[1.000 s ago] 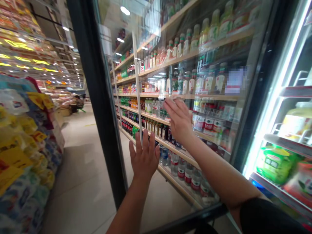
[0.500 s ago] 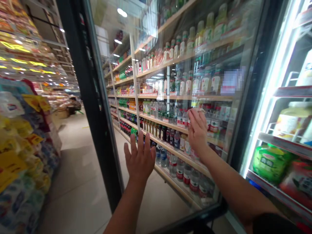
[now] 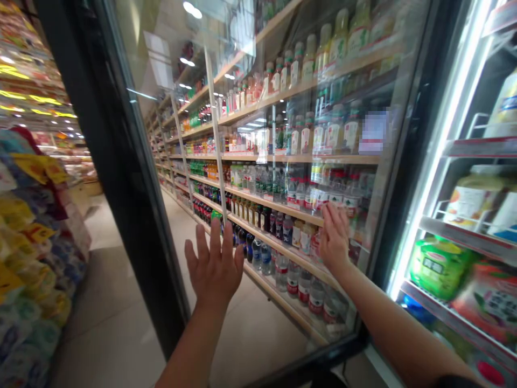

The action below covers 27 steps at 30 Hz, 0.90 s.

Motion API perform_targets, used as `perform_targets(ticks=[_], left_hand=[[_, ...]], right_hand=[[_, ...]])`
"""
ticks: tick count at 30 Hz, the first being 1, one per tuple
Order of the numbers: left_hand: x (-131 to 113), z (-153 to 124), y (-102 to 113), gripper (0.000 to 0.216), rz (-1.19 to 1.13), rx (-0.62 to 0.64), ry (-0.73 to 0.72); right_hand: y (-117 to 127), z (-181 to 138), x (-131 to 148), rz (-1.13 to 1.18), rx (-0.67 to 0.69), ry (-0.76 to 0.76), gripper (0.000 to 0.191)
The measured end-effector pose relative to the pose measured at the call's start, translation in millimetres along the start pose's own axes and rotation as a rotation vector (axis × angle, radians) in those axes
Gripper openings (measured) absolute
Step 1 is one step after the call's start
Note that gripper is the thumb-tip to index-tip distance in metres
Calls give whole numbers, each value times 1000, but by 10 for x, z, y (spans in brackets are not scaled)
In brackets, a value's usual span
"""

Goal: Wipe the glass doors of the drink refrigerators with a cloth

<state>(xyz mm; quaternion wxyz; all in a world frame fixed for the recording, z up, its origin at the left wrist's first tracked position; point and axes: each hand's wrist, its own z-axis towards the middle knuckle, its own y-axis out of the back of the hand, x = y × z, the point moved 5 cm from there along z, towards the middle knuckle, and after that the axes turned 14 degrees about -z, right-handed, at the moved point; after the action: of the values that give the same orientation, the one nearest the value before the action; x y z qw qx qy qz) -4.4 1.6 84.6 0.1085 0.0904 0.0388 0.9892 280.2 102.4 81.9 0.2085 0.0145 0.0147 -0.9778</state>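
Note:
A glass door [image 3: 266,328] in a dark frame stands swung open before me. My left hand [image 3: 214,264] lies against its pane, palm forward, fingers stretched and spread, holding nothing. Higher and to the right, my right hand [image 3: 334,237] is against the same pane with its fingers close together. Something pale shows at its fingertips, but what it is, if anything is held, cannot be made out. Through the glass I see shelves of bottled drinks [image 3: 293,280], partly covered by both hands.
On the right is a lit cooler with wire-fronted shelves [image 3: 464,231], holding a green pouch [image 3: 438,267] and a red pack [image 3: 487,302]. The door's black frame edge [image 3: 121,161] slants down at left. Beyond it, yellow and blue packaged goods [image 3: 32,253] are stacked beside the tiled floor [image 3: 109,312].
My right hand has slid lower on the pane. My left hand sits slightly further left in view. The view has shifted, so the door frame leans further left.

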Motion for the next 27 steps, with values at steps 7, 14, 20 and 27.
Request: perform_targets(ticks=[7,14,20,27], left_hand=[[18,-18,-16,84,11,47,13],[26,-23,-26,84,-43,47,47],[19,-19,-22,83,-18,33,26],[5,-23,-39,79,-50,30,55]], right_hand=[[37,-101,-634,-29,18,-130,59],[47,-978,-668,-62,42,-508,55],[21,-1035,-763,-86,6,-592,56],[77,-1302,-178,-105,138,-265,67]])
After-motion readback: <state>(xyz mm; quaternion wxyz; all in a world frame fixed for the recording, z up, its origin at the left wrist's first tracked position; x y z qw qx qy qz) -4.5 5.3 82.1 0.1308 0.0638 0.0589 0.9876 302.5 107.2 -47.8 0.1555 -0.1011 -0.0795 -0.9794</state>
